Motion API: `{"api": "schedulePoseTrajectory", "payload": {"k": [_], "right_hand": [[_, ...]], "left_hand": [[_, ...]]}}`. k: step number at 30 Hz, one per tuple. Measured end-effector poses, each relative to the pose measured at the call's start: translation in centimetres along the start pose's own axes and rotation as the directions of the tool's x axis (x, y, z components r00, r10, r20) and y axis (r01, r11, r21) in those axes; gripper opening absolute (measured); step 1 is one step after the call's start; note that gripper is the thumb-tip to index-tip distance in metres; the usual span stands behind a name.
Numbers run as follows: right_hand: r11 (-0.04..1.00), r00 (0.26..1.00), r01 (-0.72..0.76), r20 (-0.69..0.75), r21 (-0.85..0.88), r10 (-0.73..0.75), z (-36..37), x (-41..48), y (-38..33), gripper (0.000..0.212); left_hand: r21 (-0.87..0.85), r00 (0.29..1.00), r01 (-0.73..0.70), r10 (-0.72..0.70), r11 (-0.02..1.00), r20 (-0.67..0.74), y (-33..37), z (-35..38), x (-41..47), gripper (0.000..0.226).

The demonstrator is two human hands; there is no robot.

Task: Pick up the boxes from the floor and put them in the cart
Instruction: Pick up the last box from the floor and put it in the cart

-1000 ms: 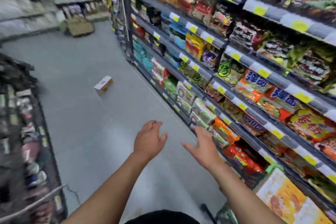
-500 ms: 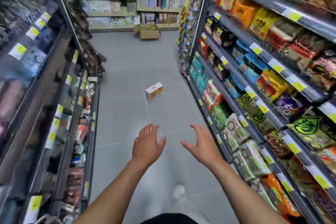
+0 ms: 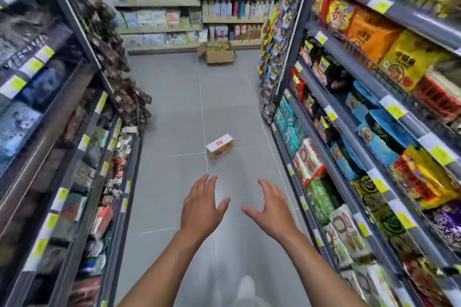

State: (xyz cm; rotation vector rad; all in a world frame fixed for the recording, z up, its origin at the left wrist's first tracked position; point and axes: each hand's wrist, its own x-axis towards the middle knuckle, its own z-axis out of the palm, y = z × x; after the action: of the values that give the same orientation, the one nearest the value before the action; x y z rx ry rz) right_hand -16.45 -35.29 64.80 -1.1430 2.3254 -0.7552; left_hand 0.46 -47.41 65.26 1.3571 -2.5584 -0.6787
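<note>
Snack shelves (image 3: 374, 132) are seen right of the small white-and-orange box (image 3: 220, 146), with darker shelves (image 3: 50, 132) left of it. The box is found lying on the grey floor (image 3: 174, 107), mid-aisle. An open cardboard carton (image 3: 217, 53) is spotted well beyond it. Short of the box, left hand (image 3: 202, 204) and right hand (image 3: 270, 207) are held out, fingers apart, nothing gripped.

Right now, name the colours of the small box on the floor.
The box: white top, orange sides; head view.

Bright, even store light falls on the floor (image 3: 172, 97) with barely any shadow. The shelves (image 3: 409, 127) bow outward and smear at the edges.
</note>
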Motion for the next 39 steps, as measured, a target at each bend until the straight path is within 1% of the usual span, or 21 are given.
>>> {"api": "schedulePoseTrajectory", "payload": {"k": [3,7,10,14,18,22,28,33,36,39], "right_hand": [[0.999,1.0,0.003,0.025,-0.043,-0.002,-1.2,5.0,0.6,0.093],[0.999,0.998,0.022,0.062,-0.028,-0.021,-1.9,10.5,0.5,0.092],[0.998,0.996,0.043,0.086,-0.055,-0.038,-2.0,15.6,0.0,0.092],[0.995,0.991,0.059,0.124,-0.086,-0.048,-1.5,22.9,-0.9,0.093],[0.991,0.985,0.072,0.167,-0.109,-0.054,-0.9,31.1,-2.5,0.095],[0.985,0.98,0.077,0.195,-0.156,-0.046,-0.3,38.5,-4.0,0.094],[0.969,0.964,0.092,0.264,-0.228,-0.029,1.9,49.0,-4.8,0.096],[0.946,0.937,0.135,0.347,-0.295,-0.026,4.9,57.1,-3.9,0.097],[0.929,0.901,0.175,0.434,-0.327,-0.017,7.6,63.4,-2.2,0.096],[0.909,0.875,0.231,0.483,-0.346,-0.038,9.8,68.7,-0.8,0.094]], "left_hand": [[0.004,1.0,0.013,-0.013,1.0,0.007,1.3,0.4,4.9,0.076],[-0.014,0.998,0.067,-0.067,0.998,0.001,1.6,0.4,10.0,0.078],[-0.022,0.995,0.101,-0.101,0.995,0.001,1.2,0.5,14.4,0.08],[-0.018,0.991,0.133,-0.132,0.991,0.018,-0.4,0.7,21.0,0.086],[-0.048,0.986,0.168,-0.168,0.985,0.019,-2.8,0.4,29.1,0.092],[-0.05,0.979,0.201,-0.198,0.978,0.052,-5.1,0.2,35.9,0.094],[-0.005,0.955,0.26,-0.256,0.966,0.151,-8.1,1.0,44.5,0.091],[0.108,0.938,0.27,-0.287,0.957,0.194,-10.8,3.9,50.8,0.09],[0.137,0.906,0.315,-0.341,0.939,0.252,-12.8,7.0,55.6,0.09],[0.17,0.864,0.351,-0.388,0.921,0.321,-14.5,9.7,59.3,0.091]]}}
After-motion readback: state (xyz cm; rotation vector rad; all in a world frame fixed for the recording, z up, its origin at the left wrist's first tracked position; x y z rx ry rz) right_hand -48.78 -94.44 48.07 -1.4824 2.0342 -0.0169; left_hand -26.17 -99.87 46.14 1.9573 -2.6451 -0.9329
